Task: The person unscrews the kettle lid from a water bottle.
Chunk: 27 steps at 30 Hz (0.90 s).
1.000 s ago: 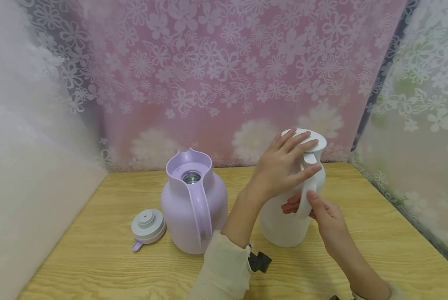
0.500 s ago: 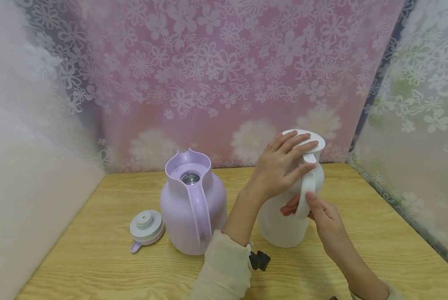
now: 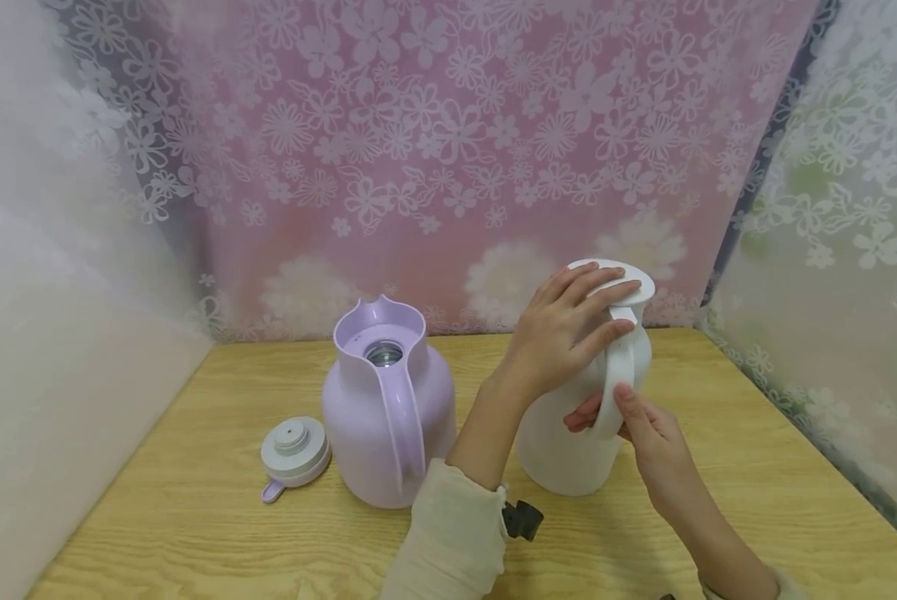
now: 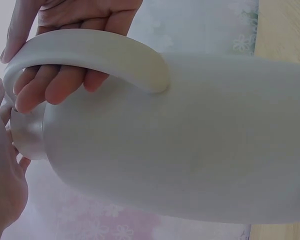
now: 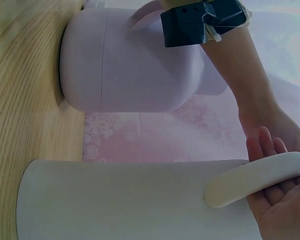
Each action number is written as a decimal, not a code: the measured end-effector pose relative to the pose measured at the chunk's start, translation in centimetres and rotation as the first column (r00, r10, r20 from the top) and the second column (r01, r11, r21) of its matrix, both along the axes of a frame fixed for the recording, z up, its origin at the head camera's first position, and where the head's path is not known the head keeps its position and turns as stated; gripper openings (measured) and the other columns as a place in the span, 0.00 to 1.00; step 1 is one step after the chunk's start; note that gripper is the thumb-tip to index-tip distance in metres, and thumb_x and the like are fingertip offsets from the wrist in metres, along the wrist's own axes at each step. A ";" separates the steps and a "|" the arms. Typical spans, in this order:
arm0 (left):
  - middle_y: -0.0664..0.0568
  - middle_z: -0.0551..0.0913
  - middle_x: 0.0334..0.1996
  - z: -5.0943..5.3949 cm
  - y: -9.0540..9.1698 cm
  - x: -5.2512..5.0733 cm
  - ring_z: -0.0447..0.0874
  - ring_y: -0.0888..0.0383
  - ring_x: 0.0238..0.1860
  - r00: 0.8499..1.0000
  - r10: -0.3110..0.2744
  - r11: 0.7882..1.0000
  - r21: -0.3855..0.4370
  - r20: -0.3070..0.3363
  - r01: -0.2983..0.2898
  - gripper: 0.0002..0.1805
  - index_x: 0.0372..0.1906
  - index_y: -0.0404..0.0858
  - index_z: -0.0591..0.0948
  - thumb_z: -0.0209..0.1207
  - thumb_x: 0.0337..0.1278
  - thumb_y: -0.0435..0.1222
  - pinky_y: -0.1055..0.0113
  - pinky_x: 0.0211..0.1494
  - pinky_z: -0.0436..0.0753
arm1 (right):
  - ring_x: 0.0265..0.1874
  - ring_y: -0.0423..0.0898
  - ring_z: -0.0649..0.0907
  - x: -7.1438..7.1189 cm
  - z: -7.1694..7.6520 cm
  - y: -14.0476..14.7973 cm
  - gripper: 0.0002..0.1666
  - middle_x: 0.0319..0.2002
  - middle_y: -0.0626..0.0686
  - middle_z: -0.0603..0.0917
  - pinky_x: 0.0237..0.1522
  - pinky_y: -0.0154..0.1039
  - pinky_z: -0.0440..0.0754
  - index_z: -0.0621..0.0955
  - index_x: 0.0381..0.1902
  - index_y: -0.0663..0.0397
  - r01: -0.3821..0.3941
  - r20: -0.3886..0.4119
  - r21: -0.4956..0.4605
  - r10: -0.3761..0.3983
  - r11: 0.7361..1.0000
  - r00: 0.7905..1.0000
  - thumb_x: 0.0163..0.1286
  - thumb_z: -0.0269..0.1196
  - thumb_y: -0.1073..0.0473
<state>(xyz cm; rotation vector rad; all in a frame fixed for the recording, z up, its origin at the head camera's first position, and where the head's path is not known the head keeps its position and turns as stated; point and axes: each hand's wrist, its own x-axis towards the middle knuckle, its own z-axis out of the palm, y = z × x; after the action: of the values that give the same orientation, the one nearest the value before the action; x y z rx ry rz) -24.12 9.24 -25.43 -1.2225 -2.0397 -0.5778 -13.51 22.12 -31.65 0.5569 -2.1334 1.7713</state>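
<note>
A white thermos jug (image 3: 568,454) stands upright on the table, its handle facing the person. My left hand (image 3: 549,333) lies over its white lid (image 3: 615,285), with the fingers spread across the top and the thumb by the lid's small lever (image 3: 623,315). My right hand (image 3: 658,442) grips the jug's handle (image 3: 613,400), its thumb outside and its fingers through the loop. The left wrist view shows the right hand's fingers (image 4: 65,82) inside the handle. To the left stands a lilac thermos jug (image 3: 384,433) with its mouth uncovered.
A round grey-white stopper lid (image 3: 294,452) with a lilac tab lies left of the lilac jug on the wooden table (image 3: 193,517). A black device (image 3: 523,521) is at the left wrist. Floral curtains (image 3: 456,167) surround the table's back and sides.
The left thumb has drawn in slightly toward the lever and handle top. Otherwise both hands and both jugs stay nearly where they were.
</note>
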 end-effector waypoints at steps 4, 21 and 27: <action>0.61 0.63 0.64 0.4 -0.1 0.1 0.46 0.65 0.67 0.998 0.051 0.997 -0.056 0.036 -0.049 0.25 0.64 0.53 0.69 0.51 0.62 0.52 0.71 0.66 0.38 | 0.34 0.47 0.82 -0.1 0.0 -0.1 0.28 0.31 0.58 0.83 0.44 0.32 0.74 0.77 0.36 0.72 0.003 -0.009 -0.006 -0.003 1.000 1.000 0.77 0.33 0.58; 0.57 0.66 0.62 0.6 0.5 -0.8 0.47 0.63 0.67 0.999 -0.032 0.998 -0.056 0.018 0.033 0.24 0.61 0.48 0.72 0.51 0.61 0.49 0.70 0.67 0.38 | 0.34 0.47 0.82 -0.3 -0.3 0.1 0.27 0.30 0.57 0.82 0.44 0.32 0.74 0.76 0.35 0.70 -0.054 -0.040 -0.042 0.053 0.998 0.998 0.77 0.34 0.59; 0.55 0.66 0.63 0.3 0.1 -1.2 0.44 0.63 0.68 0.995 -0.096 0.995 -0.031 0.026 0.097 0.25 0.62 0.47 0.71 0.51 0.59 0.48 0.71 0.66 0.39 | 0.33 0.47 0.82 -0.3 -0.3 -0.2 0.26 0.29 0.57 0.82 0.44 0.33 0.74 0.75 0.35 0.73 -0.055 -0.056 -0.071 0.051 0.996 0.997 0.77 0.34 0.61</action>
<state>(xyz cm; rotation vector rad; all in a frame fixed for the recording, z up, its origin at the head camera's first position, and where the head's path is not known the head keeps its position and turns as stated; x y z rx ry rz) -25.34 9.36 -25.11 -1.3452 -2.0263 -0.6107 -13.82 21.94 -31.95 0.6406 -2.0273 1.8329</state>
